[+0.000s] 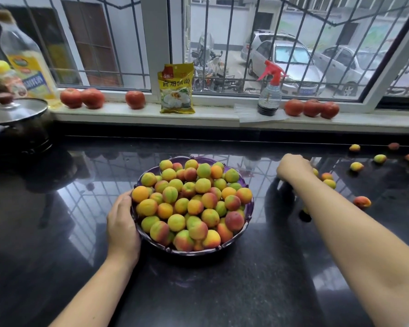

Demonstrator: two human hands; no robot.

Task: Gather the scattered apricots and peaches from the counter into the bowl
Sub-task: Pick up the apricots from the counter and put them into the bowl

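Far left, a glass-lidded pot [14, 114] and an oil bottle [26, 60] stand against the sill, well out of the way. Next, on the near side, the left hand [122, 223] cups the left wall of the purple bowl [250, 208], fingers curved along the rim, most likely to keep the bowl from sliding on the glossy black counter [222, 291] while more fruit goes in. The bowl is heaped above its rim with apricots and peaches [191, 204], so each new one probably needs setting down gently or it may roll off. Further right, the right hand [293, 167] reaches out knuckles-up over a small cluster of loose fruit [327, 179]; its fingers are hidden beneath it, so I cannot tell whether it holds any. More scattered fruit [379, 158] lies toward the far right edge, still to be fetched.
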